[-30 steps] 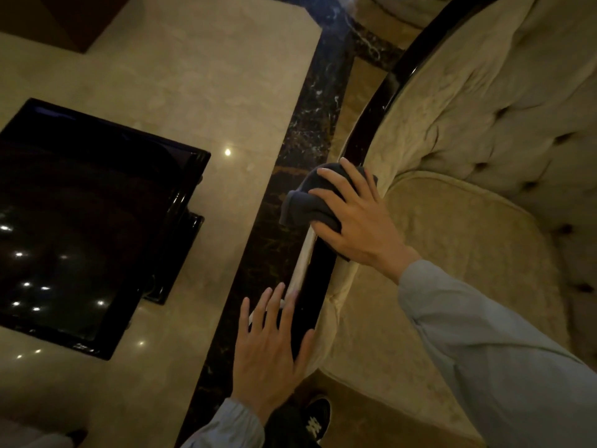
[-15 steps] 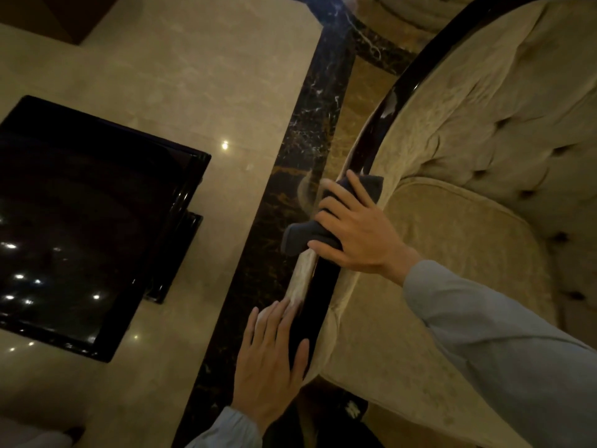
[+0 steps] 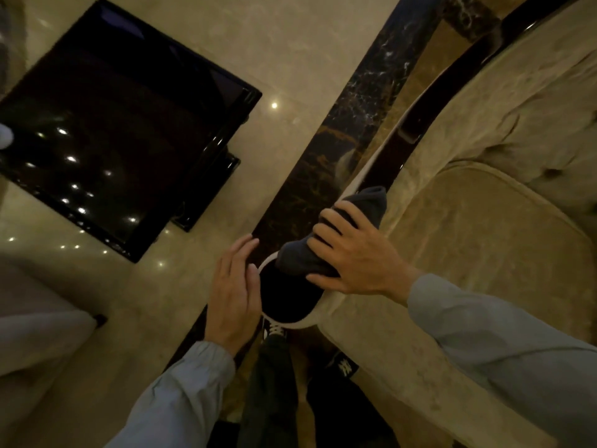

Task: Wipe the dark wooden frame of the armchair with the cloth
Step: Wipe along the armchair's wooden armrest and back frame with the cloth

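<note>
The beige tufted armchair (image 3: 478,221) fills the right side. Its dark wooden frame (image 3: 410,124) runs along the top of the arm and ends in a rounded front tip (image 3: 284,295). A dark grey cloth (image 3: 326,244) lies on the frame near that tip. My right hand (image 3: 358,253) presses flat on the cloth, fingers spread over it. My left hand (image 3: 235,286) rests against the left side of the rounded tip, fingers together and holding nothing.
A glossy black square side table (image 3: 122,130) stands to the left on the cream marble floor (image 3: 290,43). A dark marble strip (image 3: 352,105) runs beside the chair. My legs and dark shoes (image 3: 342,367) stand below the arm tip. Pale upholstery (image 3: 35,321) sits at lower left.
My right hand has slid the cloth along the frame toward the front tip. My left hand has shifted from the top of the frame to the left side of the tip.
</note>
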